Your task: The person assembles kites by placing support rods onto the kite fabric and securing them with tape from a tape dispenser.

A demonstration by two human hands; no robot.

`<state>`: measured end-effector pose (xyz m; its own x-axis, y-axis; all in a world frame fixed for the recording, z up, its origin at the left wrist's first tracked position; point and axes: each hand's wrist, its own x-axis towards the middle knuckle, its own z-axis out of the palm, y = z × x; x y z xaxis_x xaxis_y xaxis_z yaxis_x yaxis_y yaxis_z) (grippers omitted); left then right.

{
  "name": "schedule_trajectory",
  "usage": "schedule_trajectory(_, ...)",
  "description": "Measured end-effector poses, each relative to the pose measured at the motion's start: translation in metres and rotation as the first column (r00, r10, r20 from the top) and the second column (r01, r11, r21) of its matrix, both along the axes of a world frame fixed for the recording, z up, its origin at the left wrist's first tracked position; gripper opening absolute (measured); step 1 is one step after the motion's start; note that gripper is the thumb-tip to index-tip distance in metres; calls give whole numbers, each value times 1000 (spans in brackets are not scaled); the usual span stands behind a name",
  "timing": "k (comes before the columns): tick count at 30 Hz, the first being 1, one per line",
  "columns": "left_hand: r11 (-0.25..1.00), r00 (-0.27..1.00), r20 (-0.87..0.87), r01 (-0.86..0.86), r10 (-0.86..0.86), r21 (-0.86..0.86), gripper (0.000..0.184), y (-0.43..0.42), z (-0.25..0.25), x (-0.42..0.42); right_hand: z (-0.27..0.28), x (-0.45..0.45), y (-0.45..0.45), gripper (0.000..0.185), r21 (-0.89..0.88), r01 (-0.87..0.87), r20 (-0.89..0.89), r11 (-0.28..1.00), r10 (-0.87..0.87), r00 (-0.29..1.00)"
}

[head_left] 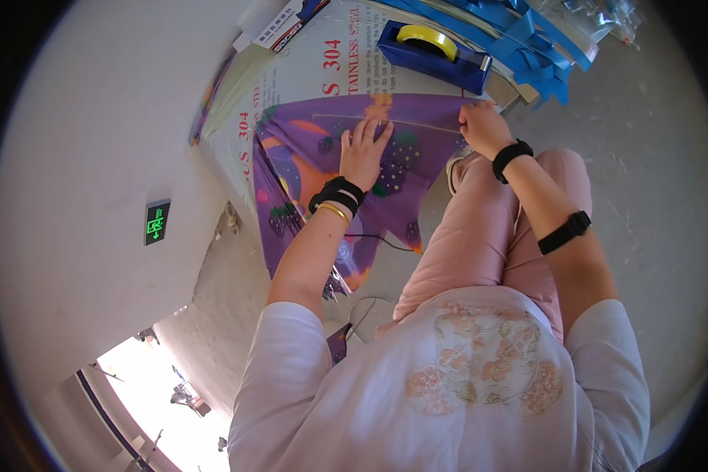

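Observation:
A purple kite (433, 167) with orange patches and dark berry prints lies over the printed board and hangs down its near side. Across its upper part runs a thin pale rod (417, 125). My left hand (361, 154) rests on the cloth just below the rod, fingers spread and flat. At the kite's right corner, my right hand (484, 128) has its fingers closed on the edge, near the rod's end. Those fingertips are partly hidden, so whether they also grip the rod cannot be seen.
Beyond the kite, a blue tape dispenser (434, 59) with yellow tape stands on the board (311, 75). Blue strips (539, 47) are heaped behind it at the right. Long pale thin sticks (240, 82) lie along the board's left edge. A green exit sign (156, 222) is on the wall.

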<state>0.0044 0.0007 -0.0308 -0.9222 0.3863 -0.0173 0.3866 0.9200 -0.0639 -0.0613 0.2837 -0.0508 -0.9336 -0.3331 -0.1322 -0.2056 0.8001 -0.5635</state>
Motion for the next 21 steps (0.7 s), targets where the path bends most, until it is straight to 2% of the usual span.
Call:
schedule_trajectory(1, 1000, 1000, -3, -3, 3, 1, 73, 2, 6, 0, 0, 2, -3, 25, 163, 40, -142, 986, -16, 990)
schedule_trajectory(2, 990, 994, 4, -114, 114, 85, 71, 4, 12, 1, -3, 2, -7, 25, 164, 37, -145, 986, -13, 989)
schedule_trajectory(4, 906, 942, 22, -329, 336, 267, 65, 7, 24, 5, -7, -5, -13, 28, 332, 56, -85, 942, -29, 996)
schedule_trajectory(5, 855, 910, 24, -397, 413, 334, 63, 5, 26, 9, -8, -8, -11, 28, 332, 55, -93, 942, -26, 995)
schedule_trajectory(6, 795, 873, 33, -457, 486, 398, 62, 2, 24, 15, -4, -10, -10, 26, 346, -18, 9, 938, 16, 1000)
schedule_trajectory(7, 753, 858, 50, -476, 512, 454, 56, -1, 24, 25, -1, -12, -9, 25, 352, -91, 109, 931, 56, 992)
schedule_trajectory(8, 720, 850, 87, -491, 520, 490, 54, -3, 23, 36, 2, -11, -10, 25, 354, -92, 99, 931, 61, 993)
schedule_trajectory(10, 666, 853, 132, -482, 505, 570, 48, -6, 21, 62, -1, -3, -15, 24, 472, -57, -35, 880, 83, 996)
schedule_trajectory(14, 601, 805, 187, -555, 563, 575, 43, 8, 24, 117, -7, 5, -17, 25, 441, 29, -163, 897, 48, 986)
schedule_trajectory(16, 590, 809, 204, -551, 551, 590, 44, 13, 22, 143, -6, 7, -20, 36, 370, 176, -75, 912, -159, 984)
schedule_trajectory(17, 589, 813, 184, -537, 553, 604, 42, 17, 19, 153, -22, 3, -18, 36, 375, 163, -87, 913, -140, 986)
schedule_trajectory(18, 576, 805, 178, -540, 566, 613, 42, 19, 17, 163, -62, -9, -12, 33, 254, 184, -52, 949, -177, 983)
schedule_trajectory(19, 514, 795, 255, -564, 551, 646, 41, 20, 14, 172, -81, -17, -9, 31, 130, 207, -11, 970, -207, 978)
schedule_trajectory(20, 451, 785, 331, -585, 523, 675, 40, 23, 10, 180, -69, -17, -5, 31, 135, 196, -25, 971, -195, 981)
schedule_trajectory(21, 440, 786, 326, -579, 526, 686, 40, 25, 4, 187, -51, -16, 4, 27, 77, 83, 69, 993, -89, 994)
